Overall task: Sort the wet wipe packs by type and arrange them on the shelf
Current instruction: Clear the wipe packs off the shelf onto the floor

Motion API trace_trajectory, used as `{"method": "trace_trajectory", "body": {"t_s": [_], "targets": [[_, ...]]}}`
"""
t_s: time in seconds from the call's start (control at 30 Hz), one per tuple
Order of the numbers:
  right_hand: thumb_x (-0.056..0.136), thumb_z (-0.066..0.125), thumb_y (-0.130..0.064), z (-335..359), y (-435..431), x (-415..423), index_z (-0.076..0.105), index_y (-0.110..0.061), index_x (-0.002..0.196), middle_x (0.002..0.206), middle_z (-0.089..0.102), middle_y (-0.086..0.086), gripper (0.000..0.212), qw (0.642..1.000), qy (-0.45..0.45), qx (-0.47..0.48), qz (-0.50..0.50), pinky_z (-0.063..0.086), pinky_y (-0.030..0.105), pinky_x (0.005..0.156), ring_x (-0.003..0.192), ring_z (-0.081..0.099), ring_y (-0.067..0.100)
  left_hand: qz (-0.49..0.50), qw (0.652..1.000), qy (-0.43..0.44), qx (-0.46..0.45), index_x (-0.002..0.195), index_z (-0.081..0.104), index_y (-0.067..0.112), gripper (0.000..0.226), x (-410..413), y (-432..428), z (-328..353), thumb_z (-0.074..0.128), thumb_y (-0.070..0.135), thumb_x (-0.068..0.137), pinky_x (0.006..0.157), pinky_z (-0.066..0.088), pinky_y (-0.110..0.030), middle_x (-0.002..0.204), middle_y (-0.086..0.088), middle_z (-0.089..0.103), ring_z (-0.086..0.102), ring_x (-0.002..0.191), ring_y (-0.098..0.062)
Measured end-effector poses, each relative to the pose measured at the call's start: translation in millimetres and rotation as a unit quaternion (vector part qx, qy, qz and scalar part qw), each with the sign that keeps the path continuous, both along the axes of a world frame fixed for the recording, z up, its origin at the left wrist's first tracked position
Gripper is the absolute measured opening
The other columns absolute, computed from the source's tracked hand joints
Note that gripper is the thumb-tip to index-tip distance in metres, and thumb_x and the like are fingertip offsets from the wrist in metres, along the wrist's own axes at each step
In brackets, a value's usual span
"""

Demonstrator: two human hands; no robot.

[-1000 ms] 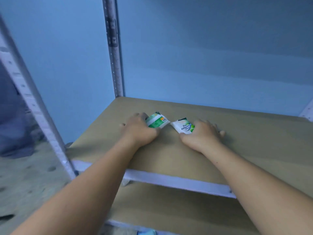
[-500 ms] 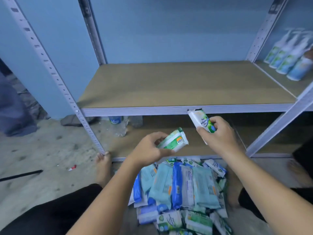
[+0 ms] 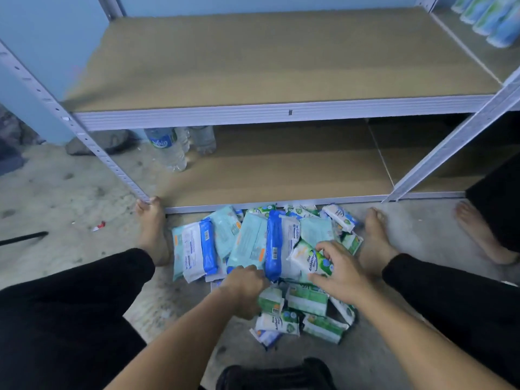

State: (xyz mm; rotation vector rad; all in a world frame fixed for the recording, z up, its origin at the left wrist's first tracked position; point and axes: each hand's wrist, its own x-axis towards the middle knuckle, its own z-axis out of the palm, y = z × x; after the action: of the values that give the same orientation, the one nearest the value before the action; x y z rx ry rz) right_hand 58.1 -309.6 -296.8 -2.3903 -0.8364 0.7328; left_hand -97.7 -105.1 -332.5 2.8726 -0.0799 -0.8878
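Brown fibreboard forms the two boards of a grey metal shelf point(image 3: 281, 60), and neither board carries any wipes. On the concrete floor in front of it, between a person's two bare feet, lies a pile of wet wipe packs point(image 3: 253, 249).

The right hand point(image 3: 337, 274) grasps a white and green pack point(image 3: 308, 258) between thumb and curled fingers, at the top of the pile. Its label reads "Antibacterial" in part. The left hand point(image 3: 244, 288) reaches into the pile with fingers curled, against a small green pack point(image 3: 270, 302); whether it grips that pack cannot be told.

Two blue and white packs point(image 3: 199, 249) show barcodes, with print too blurred to read. At least three pale teal packs point(image 3: 247, 243) lie among them. Several more green and white packs lie nearer the person, one lettered "Antibac".

At least two clear water bottles point(image 3: 168, 150) stand at the lower board's left end; one has a blue label. Four green and blue bottles point(image 3: 489, 18) stand on the neighbouring shelf, top right. A third bare foot point(image 3: 484, 235) shows at the right edge.
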Motion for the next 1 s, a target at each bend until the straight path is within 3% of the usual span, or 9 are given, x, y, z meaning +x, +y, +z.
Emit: {"method": "trace_trajectory", "body": {"t_s": [0.17,0.3,0.4,0.63,0.87,1.0], "targets": [[0.072,0.071,-0.045,-43,-20,-3,0.054,-0.027,0.129,0.118,0.050,-0.012,0.062,0.982,0.001,-0.129,0.136,0.044,0.030,0.092,0.112,0.050,0.012,0.013,1.000,0.005,0.019,0.141,0.044,0.017,0.055,1,-29,-30,0.061,0.039,0.093,0.092,0.048,-0.044,0.132,-0.010,0.054,0.053,0.117,-0.031],[0.069,0.066,-0.047,-62,-27,-4,0.048,-0.032,0.137,0.126,0.050,-0.011,0.072,0.966,0.000,-0.199,0.165,0.041,0.035,0.102,0.119,0.052,0.015,0.068,0.997,-0.031,0.035,0.142,0.041,0.014,0.053,-7,-42,-48,0.058,0.029,0.095,0.096,0.044,-0.046,0.136,-0.010,0.052,0.051,0.118,-0.031],[0.069,0.067,-0.047,-69,-30,-7,0.048,-0.031,0.132,0.123,0.046,-0.011,0.068,0.959,0.001,-0.221,0.175,0.040,0.036,0.100,0.119,0.047,0.016,0.113,0.992,-0.042,0.028,0.146,0.037,0.015,0.056,-16,-41,-56,0.056,0.030,0.096,0.099,0.043,-0.041,0.139,-0.007,0.051,0.050,0.120,-0.028],[0.079,0.064,-0.048,-71,-18,-18,0.032,-0.031,0.147,0.139,0.038,-0.006,0.077,0.945,-0.052,-0.249,0.207,0.030,0.048,0.113,0.135,0.033,0.021,0.154,0.987,-0.049,0.000,0.128,0.055,0.014,0.034,-19,-23,-49,0.046,0.031,0.099,0.089,0.044,-0.041,0.124,-0.005,0.055,0.050,0.115,-0.027],[0.091,0.053,-0.043,-60,7,-13,0.045,-0.029,0.134,0.129,0.046,-0.004,0.045,0.956,-0.100,-0.247,0.126,0.035,0.043,0.102,0.123,0.044,0.022,0.262,0.961,-0.084,-0.036,0.116,0.061,0.020,0.027,-15,1,-45,0.045,0.028,0.096,0.075,0.053,-0.038,0.113,0.001,0.060,0.056,0.106,-0.024],[0.089,0.056,-0.042,-59,19,7,0.048,-0.029,0.133,0.131,0.048,-0.003,0.046,0.972,-0.058,-0.227,-0.033,0.038,0.047,0.104,0.123,0.048,0.023,0.369,0.917,-0.136,-0.071,0.120,0.063,0.019,0.031,-2,23,-43,0.049,0.026,0.094,0.073,0.053,-0.037,0.113,0.000,0.062,0.057,0.106,-0.025]]}}
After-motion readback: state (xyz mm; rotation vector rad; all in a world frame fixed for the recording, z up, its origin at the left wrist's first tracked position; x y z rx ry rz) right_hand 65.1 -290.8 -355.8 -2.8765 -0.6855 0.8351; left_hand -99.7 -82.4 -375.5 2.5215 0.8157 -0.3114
